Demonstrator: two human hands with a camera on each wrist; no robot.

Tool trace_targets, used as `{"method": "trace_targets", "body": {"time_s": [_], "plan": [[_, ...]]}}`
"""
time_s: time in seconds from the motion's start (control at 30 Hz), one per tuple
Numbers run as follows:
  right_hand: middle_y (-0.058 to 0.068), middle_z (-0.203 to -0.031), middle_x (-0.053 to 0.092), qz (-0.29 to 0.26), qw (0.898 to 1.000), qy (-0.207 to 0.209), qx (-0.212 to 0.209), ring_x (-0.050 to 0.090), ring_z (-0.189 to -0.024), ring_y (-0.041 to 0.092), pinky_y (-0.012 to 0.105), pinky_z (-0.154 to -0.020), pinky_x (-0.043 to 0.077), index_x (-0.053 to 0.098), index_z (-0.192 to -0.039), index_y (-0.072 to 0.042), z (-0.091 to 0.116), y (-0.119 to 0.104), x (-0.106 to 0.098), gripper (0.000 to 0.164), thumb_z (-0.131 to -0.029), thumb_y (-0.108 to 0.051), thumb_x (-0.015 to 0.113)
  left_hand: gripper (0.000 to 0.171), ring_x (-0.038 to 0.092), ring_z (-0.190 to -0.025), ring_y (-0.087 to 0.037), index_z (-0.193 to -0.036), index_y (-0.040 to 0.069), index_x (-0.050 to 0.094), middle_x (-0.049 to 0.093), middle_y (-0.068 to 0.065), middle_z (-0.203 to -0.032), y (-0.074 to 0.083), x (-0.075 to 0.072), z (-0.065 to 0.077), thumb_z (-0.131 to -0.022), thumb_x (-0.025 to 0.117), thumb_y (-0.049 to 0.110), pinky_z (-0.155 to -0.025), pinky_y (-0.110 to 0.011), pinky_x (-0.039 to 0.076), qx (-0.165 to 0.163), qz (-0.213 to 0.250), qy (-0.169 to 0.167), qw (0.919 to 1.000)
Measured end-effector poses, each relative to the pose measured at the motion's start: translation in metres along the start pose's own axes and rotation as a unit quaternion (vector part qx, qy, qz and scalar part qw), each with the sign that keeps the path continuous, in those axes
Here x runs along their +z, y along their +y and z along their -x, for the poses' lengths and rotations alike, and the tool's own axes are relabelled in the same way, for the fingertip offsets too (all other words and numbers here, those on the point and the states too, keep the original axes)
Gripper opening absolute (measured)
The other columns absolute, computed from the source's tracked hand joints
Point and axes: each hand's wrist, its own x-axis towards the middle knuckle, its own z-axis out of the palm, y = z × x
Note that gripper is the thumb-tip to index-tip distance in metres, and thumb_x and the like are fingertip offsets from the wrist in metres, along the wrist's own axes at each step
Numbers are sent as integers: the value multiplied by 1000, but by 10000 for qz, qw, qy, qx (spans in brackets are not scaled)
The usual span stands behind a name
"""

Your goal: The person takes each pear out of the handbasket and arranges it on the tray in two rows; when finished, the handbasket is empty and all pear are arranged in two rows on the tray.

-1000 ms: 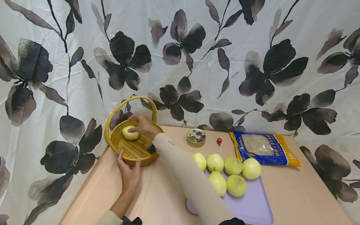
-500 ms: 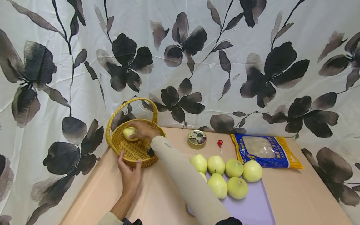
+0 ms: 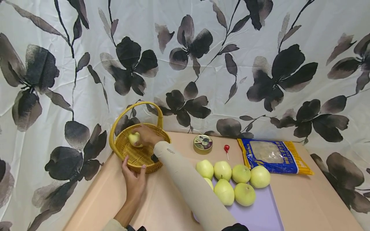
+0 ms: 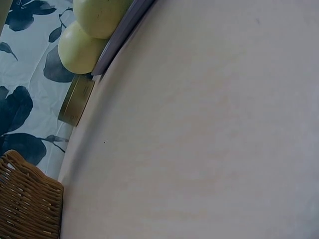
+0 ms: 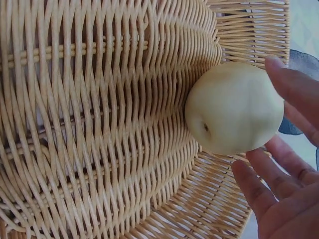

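Observation:
In the head view, a yellow wicker basket (image 3: 138,157) with a tall arched handle stands at the left. My left hand (image 3: 134,184) holds its near side, thumb and a finger spread against the rim; the other fingers are hidden. My right hand (image 3: 147,135) reaches inside the basket and holds a pale yellow-green pear (image 3: 134,140) against the far left part. Seen from the right wrist, the thumb lies at one side of the pear (image 5: 234,107) and the fingers curve along the other, touching it. The left wrist view shows the basket's edge (image 4: 30,199), not the hand.
A lilac tray (image 3: 260,215) bearing several pears (image 3: 224,192) lies at the right, partly behind the right sleeve (image 3: 190,186). Beyond it are a round tin (image 3: 202,144), a red lollipop (image 3: 226,149) and a blue-and-yellow food packet (image 3: 267,155). A floral curtain (image 3: 202,80) hangs behind the table.
My right hand's fingers have come down around the pear, which has shifted slightly toward the near right inside the basket. My left hand stays on the basket's near side.

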Motion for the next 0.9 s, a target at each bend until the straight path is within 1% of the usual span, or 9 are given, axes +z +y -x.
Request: {"method": "trace_targets", "body": {"time_s": [0.13,0.2,0.27,0.37,0.47,0.53,0.7,0.8,0.9], "plan": [[1,-157,55,50,10000,-36,31,48,-148,18,30,-119,43,64,-146,-29,1,-1,2,58,-92,-33,85,85,20,-162,-35,-169,23,3,2,-9,-175,0,1,1,-107,59,7,-133,-56,21,0,36,-5,10000],[-1,-152,59,181,9998,-47,-67,54,-141,17,30,-116,45,63,-146,-29,1,0,2,58,-92,-33,85,85,20,-162,-35,-169,22,3,3,-10,-175,0,1,2,-107,60,7,-133,-56,21,21,51,-7,10000],[-2,-149,62,320,9993,-33,-202,56,-140,16,28,-116,45,63,-145,-29,0,2,3,58,-92,-34,85,85,20,-162,-36,-169,21,3,3,-11,-175,0,1,2,-107,60,7,-133,-56,21,19,58,6,10000],[-4,-143,66,243,9993,-131,-254,60,-127,13,24,-105,49,65,-142,-28,0,2,4,56,-91,-32,87,85,20,-162,-37,-169,22,4,3,-11,-175,0,2,2,-107,60,8,-133,-56,20,-12,65,34,10000],[-6,-134,69,2,9990,-383,-214,60,-113,11,20,-91,49,69,-136,-27,2,2,5,51,-88,-30,88,86,19,-162,-37,-169,21,3,1,-11,-176,0,2,3,-107,61,9,-133,-57,20,-41,57,10,10000],[-6,-130,70,-138,9979,-597,-208,59,-110,11,19,-88,48,72,-133,-26,4,2,3,50,-87,-28,90,85,19,-163,-37,-169,20,3,1,-11,-176,1,2,3,-107,61,8,-133,-57,20,-24,48,0,10000],[-5,-137,69,-101,9941,-1004,-394,60,-120,12,20,-99,50,75,-130,-24,7,1,-4,48,-85,-29,91,84,18,-163,-35,-169,19,5,3,-12,-175,2,2,2,-107,61,7,-133,-56,21,46,-10,65,10000],[-3,-137,69,-15,9910,-1212,-576,61,-122,14,20,-98,50,75,-128,-22,10,1,-11,47,-85,-32,92,85,19,-163,-34,-169,19,5,3,-11,-175,1,2,2,-106,61,7,-133,-56,21,69,-10,92,9999],[0,-136,70,-174,9883,-1334,-718,63,-121,15,19,-93,52,75,-130,-20,13,1,-18,48,-86,-32,91,85,20,-162,-34,-169,20,6,3,-11,-175,0,1,2,-106,61,7,-133,-55,21,62,6,80,9999]]}}
